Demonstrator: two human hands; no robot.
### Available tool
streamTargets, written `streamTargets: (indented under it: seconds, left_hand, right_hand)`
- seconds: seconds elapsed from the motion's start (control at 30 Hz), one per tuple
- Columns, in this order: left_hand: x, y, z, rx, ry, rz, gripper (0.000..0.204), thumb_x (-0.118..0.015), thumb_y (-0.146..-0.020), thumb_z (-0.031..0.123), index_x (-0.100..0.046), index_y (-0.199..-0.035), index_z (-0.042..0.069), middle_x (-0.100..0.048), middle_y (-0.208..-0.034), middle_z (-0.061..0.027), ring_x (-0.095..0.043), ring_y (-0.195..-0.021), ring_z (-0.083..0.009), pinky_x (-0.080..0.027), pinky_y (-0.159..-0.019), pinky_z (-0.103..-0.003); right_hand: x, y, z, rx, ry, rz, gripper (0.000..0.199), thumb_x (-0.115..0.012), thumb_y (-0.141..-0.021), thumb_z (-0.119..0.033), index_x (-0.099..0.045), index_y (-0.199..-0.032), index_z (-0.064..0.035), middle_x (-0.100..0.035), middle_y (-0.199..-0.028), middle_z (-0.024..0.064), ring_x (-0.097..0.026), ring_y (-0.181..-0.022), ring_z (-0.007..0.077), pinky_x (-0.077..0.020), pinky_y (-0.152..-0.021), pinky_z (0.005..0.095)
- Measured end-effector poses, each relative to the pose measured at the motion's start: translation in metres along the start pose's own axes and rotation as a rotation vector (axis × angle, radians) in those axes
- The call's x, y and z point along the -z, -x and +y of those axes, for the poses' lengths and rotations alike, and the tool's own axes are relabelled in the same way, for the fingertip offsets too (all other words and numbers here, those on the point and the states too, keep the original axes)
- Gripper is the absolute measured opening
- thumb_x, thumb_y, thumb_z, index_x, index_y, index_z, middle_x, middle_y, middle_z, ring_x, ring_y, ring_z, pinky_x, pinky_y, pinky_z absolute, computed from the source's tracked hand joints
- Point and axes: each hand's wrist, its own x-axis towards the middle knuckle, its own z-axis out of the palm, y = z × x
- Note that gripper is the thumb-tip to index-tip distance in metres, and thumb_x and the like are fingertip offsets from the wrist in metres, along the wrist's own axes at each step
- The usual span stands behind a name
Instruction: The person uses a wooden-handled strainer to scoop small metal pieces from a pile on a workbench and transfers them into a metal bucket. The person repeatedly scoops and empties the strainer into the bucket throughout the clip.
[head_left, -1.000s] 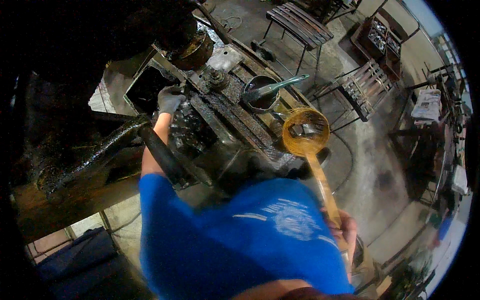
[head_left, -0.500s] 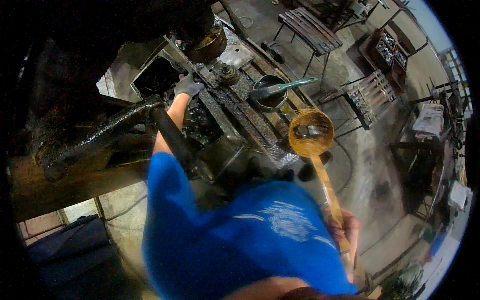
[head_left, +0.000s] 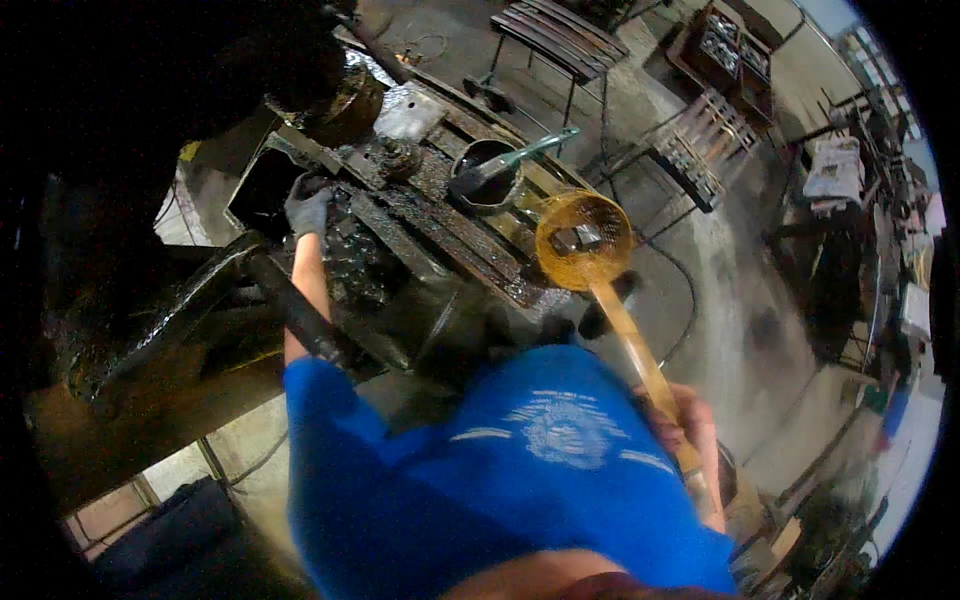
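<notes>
In the head view, the right hand (head_left: 688, 425) has its fingers wrapped closely around the flat handle of a yellow, round-bowled scoop with a long handle (head_left: 617, 312). The scoop is held out to the right front of the body; gripping it far down the handle probably keeps the bowl clear of the clutter, and its mouth faces up, presumably so that the angular silvery-grey pieces, apparently metal (head_left: 577, 238), stay inside. The left hand (head_left: 308, 205), in a grey glove, reaches forward beside a dark rectangular opening with a pale metal rim (head_left: 233, 211); its fingers look partly bent, but I cannot tell how far open they are or whether they hold anything. A thick black bar (head_left: 297, 302) crosses in front of that forearm. On the grimy, ridged metal surface (head_left: 432, 192), a round dark pot (head_left: 513, 190) carries a green-handled brush (head_left: 520, 155), its handle jutting past the rim, perhaps to keep the grip clean and easy to take. As for writing, the blue short-sleeved shirt (head_left: 480, 490) bears pale lettering around a round emblem, too blurred to read; no label can be read on the scoop or pot.
</notes>
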Motion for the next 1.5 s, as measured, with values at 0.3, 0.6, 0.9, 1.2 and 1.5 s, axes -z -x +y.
streamTargets:
  seconds: [0.3, 0.6, 0.9, 1.2, 1.5]
  left_hand:
    - [-0.013, 0.137, 0.097, 0.091, 0.314, -0.29, 0.028, -0.058, -0.072, -0.002, -0.054, -0.099, 0.004, -0.059, -0.089, -0.0097, -0.059, -0.07, -0.0187, -0.05, -0.054, -0.027]
    - [-0.179, 0.264, 0.148, -0.599, 0.016, -0.831, 0.033, -0.063, -0.067, 0.013, -0.057, -0.098, 0.006, -0.059, -0.097, -0.0132, -0.059, -0.085, -0.024, -0.046, -0.077, -0.035]
    - [-0.134, 0.238, 0.166, -0.535, -0.29, -0.686, 0.03, -0.06, -0.075, 0.022, -0.059, -0.103, 0.01, -0.058, -0.105, -0.0109, -0.058, -0.092, -0.0249, -0.047, -0.078, -0.033]
    - [0.017, 0.097, 0.055, -0.151, -1.419, -0.36, 0.064, -0.063, -0.069, 0.03, -0.039, -0.126, 0.016, -0.044, -0.121, -0.0148, -0.056, -0.096, -0.0297, -0.047, -0.079, -0.038]
    - [0.013, 0.081, 0.042, -0.155, -1.527, -0.401, 0.039, -0.056, -0.075, 0.032, -0.053, -0.112, 0.023, -0.05, -0.105, -0.0156, -0.055, -0.093, -0.0348, -0.047, -0.075, -0.042]
  right_hand:
    - [0.003, -0.01, -0.02, -0.161, -0.139, -0.131, 0.061, -0.059, -0.074, -0.028, -0.036, -0.123, -0.0004, -0.044, -0.065, 0.0048, -0.037, -0.039, 0.0077, -0.0269, -0.028, 0.0215]
    - [-0.013, -0.016, -0.02, -0.146, -0.083, -0.23, 0.078, -0.069, -0.068, -0.036, -0.031, -0.125, 0.001, -0.037, -0.067, 0.0004, -0.034, -0.042, 0.0054, -0.0292, -0.03, 0.0175]
    - [-0.008, -0.016, -0.018, -0.096, 0.0, -0.154, 0.07, -0.062, -0.072, -0.034, -0.033, -0.122, 0.0038, -0.036, -0.067, -0.0005, -0.033, -0.042, 0.0033, -0.0276, -0.03, 0.0156]
    - [-0.022, -0.015, -0.024, -0.082, -0.009, -0.202, 0.067, -0.063, -0.072, -0.033, -0.036, -0.121, 0.004, -0.036, -0.065, -0.0008, -0.033, -0.041, 0.0031, -0.0278, -0.029, 0.0153]
    - [-0.013, -0.016, -0.024, -0.096, -0.015, -0.191, 0.067, -0.063, -0.073, -0.037, -0.036, -0.12, 0.0032, -0.036, -0.065, -0.0003, -0.033, -0.04, 0.0041, -0.0273, -0.029, 0.0161]
